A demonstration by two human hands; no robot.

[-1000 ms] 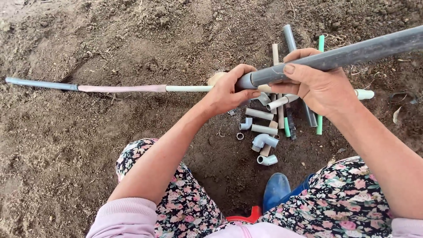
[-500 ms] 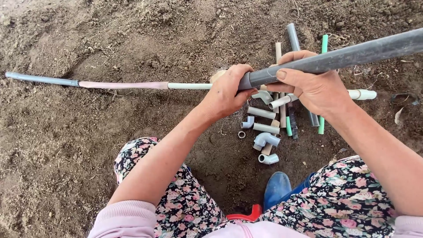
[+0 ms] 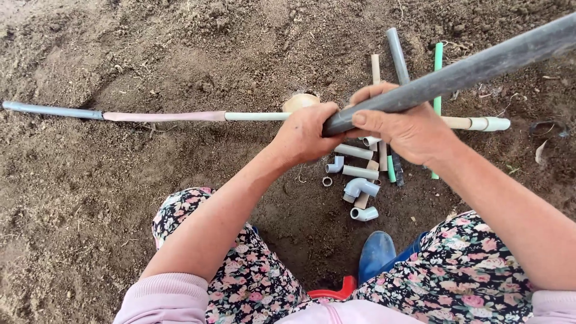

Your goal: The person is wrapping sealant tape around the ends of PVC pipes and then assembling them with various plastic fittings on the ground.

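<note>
Both hands are closing around pipes above the soil [image 3: 120, 198]: the right hand [image 3: 408, 129] is gripping the dark pipe [image 3: 480, 63], the left hand [image 3: 309, 135] is wrapping the thin pipe's [image 3: 168, 116] end. Fittings [image 3: 360, 180] are lying below.

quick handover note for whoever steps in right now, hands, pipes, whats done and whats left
Left hand: closed around the near end of the dark grey pipe.
Right hand: gripping the same pipe just beside it; the pipe runs up and right, off the ground.
Long jointed pipe: lying on the soil, stretching left from the hands.
Loose fittings and offcuts: piled below the hands.
Done: long pipe shows several sections in line.
Left: whether the grey pipe meets it is hidden by the hands.
</note>
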